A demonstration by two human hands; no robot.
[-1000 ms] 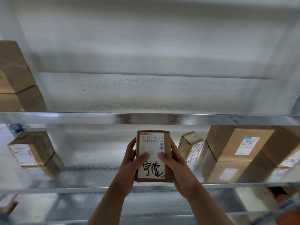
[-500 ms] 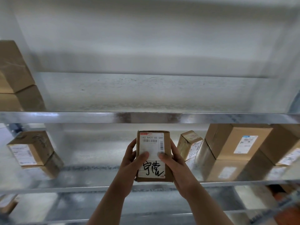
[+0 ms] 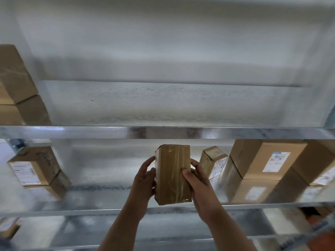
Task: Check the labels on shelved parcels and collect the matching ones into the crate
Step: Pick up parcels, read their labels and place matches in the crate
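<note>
Brown cardboard parcel (image 3: 173, 175), taped over, upright, held in the air in front of the middle shelf (image 3: 108, 208), just above its front edge. It is not resting on anything.

Grip: left hand (image 3: 145, 178) clasps the left edge with the thumb at the front. Right hand (image 3: 197, 180) wraps the right edge with the thumb pressed on the taped face. Both hands are holding it.

The plain taped side faces us. There is only a white sliver on its left flank, probably the label, and it's not readable from here.

Progress, my read: mid-check on one parcel, with no match/no-match outcome visible. No crate is clearly in view. The orange blur (image 3: 324, 240) at bottom right could be it, can't tell. So nothing shows as collected.

Still on the shelves:
- small labelled box (image 3: 213, 160) just behind the right hand
- large box (image 3: 268, 158) with a white label (image 3: 276, 161), plus another at the far right edge
- labelled box (image 3: 34, 165) on the far left of the same shelf
- carton (image 3: 16, 75) on the upper shelf (image 3: 163, 132), left
- what looks like one more parcel at lower left, blurred

Looks like most of the job is still ahead: decide on this one, then crate it or put it back, then work through the rest.
</note>
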